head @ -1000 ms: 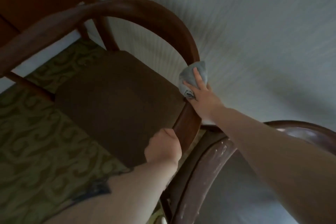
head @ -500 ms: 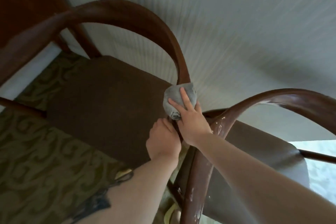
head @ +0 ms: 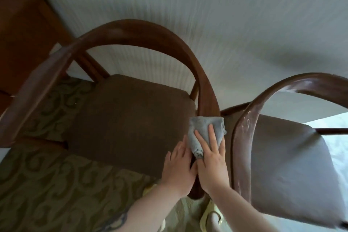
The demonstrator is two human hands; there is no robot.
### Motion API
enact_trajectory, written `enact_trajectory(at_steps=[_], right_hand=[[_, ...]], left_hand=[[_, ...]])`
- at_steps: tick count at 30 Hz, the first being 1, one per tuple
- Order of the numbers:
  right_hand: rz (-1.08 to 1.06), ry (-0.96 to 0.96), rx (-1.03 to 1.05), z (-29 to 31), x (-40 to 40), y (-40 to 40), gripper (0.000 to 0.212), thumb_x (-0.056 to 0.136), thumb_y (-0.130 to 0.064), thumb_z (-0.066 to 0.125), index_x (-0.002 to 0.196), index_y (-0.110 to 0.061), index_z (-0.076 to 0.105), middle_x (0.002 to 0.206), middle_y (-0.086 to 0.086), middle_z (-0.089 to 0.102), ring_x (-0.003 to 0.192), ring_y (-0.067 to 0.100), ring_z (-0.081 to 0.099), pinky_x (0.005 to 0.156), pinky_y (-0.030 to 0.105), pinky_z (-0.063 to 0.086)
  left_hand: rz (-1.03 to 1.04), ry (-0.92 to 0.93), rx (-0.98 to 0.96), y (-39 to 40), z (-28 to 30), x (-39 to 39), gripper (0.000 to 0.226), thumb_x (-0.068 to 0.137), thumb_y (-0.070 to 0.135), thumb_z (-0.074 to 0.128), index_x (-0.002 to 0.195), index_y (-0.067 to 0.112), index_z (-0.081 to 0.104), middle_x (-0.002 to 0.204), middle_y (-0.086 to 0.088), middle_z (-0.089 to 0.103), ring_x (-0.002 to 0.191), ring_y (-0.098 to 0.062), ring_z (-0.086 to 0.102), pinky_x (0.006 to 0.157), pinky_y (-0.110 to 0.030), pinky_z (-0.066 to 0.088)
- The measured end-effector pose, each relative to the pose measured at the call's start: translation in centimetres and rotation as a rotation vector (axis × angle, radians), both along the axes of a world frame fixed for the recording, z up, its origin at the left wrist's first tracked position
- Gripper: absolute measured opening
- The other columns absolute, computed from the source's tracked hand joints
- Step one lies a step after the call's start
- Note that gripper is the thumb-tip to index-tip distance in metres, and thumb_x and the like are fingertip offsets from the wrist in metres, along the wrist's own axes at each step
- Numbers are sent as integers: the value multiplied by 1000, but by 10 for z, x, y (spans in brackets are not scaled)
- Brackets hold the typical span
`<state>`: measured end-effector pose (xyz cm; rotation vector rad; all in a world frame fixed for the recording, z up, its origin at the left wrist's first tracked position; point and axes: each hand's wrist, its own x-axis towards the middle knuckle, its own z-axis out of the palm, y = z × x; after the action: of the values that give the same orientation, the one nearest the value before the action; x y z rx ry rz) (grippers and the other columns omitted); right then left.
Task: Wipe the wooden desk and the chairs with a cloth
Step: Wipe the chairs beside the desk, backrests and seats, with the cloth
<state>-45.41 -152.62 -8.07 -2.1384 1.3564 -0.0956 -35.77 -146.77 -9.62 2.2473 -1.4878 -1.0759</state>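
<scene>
A dark wooden chair [head: 143, 32] with a curved back rail and a brown padded seat [head: 130, 118] stands below me. My right hand [head: 211, 158] presses a grey cloth [head: 205, 132] against the lower right end of the rail, fingers spread over it. My left hand [head: 178, 167] grips the same rail end just left of the cloth. A second chair [head: 243, 137] with a dusty, streaked rail and a grey seat [head: 286, 165] stands close on the right. The wooden desk [head: 20, 24] shows at the top left.
A pale striped wall [head: 226, 15] runs behind both chairs. Green patterned carpet [head: 47, 184] covers the floor on the left. Bright light falls on the floor at the far right [head: 339, 137].
My right hand has slid the cloth down the rail toward its lower end, next to my left hand. The view has shifted, bringing the second chair further in.
</scene>
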Motion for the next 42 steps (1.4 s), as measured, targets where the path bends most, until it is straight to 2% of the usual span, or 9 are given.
enact_trajectory(at_steps=[7, 10, 15, 19, 27, 31, 35, 39, 42], right_hand=[[-156, -117, 37, -6, -3, 44, 53, 89, -55, 16, 141, -55, 9, 151, -35, -24, 141, 1, -28, 120, 29, -1], [14, 12, -41, -2, -1, -7, 51, 101, -42, 31, 148, -49, 12, 154, -25, -19, 143, 16, -29, 121, 36, -4], [-74, -69, -110, -6, -3, 40, 59, 93, -31, 35, 151, -38, 27, 162, -14, 2, 148, 17, -14, 121, 41, 12], [-85, -101, -133, -14, -15, 96, 60, 88, -37, 46, 147, -31, 41, 160, -5, 23, 147, 30, 13, 118, 40, 20], [-74, 43, -87, -7, 0, 26, 59, 101, -34, 35, 150, -49, 5, 159, -19, -14, 140, 9, -34, 122, 42, 3], [14, 46, -69, -16, -18, 90, 62, 85, -42, 44, 146, -34, 35, 163, -6, 9, 149, 26, 4, 117, 42, 23], [31, 60, -96, -16, -18, 67, 64, 85, -45, 42, 148, -40, 29, 163, -6, 12, 148, 25, -1, 117, 42, 24], [40, 122, -62, 3, 2, -5, 60, 102, -39, 33, 146, -53, -4, 154, -20, -27, 138, 20, -39, 121, 44, -7], [201, 247, -111, 17, 12, -57, 60, 104, -35, 35, 152, -44, 0, 153, -16, -28, 139, 26, -37, 117, 41, -17]], left_hand=[[31, 138, -100, 9, 7, 1, 84, 82, 77, 0, 152, 34, 15, 159, 14, 19, 145, -2, 16, 118, -37, 23], [248, 374, -200, 4, -1, 3, 46, 103, 40, 30, 148, 42, 28, 156, 20, 25, 141, 7, 19, 119, -31, 21], [453, 525, -157, -18, 20, 18, 38, 102, 20, 36, 133, 26, 57, 154, 10, 32, 139, -3, 29, 115, -27, 22], [368, 560, -125, -44, 35, 22, 39, 104, 32, 33, 138, 24, 50, 154, 10, 32, 139, -7, 30, 110, -24, 23], [403, 667, -127, -44, 28, 15, 46, 103, 44, 27, 148, 33, 31, 155, 9, 30, 140, -9, 32, 116, -35, 29], [394, 656, -96, -38, 29, 1, 52, 100, 51, 23, 151, 39, 18, 157, 14, 21, 144, -9, 23, 118, -35, 23], [588, 748, -88, -41, 29, -1, 46, 101, 49, 27, 146, 37, 33, 150, 11, 38, 138, -12, 36, 115, -38, 30], [1163, 1000, -65, -57, 19, 3, 30, 101, 35, 39, 110, 26, 66, 116, -2, 67, 108, -19, 62, 103, -43, 45], [1232, 914, -86, -69, 21, -18, 31, 98, 29, 40, 101, 21, 70, 103, -3, 71, 99, -21, 65, 95, -41, 48]])
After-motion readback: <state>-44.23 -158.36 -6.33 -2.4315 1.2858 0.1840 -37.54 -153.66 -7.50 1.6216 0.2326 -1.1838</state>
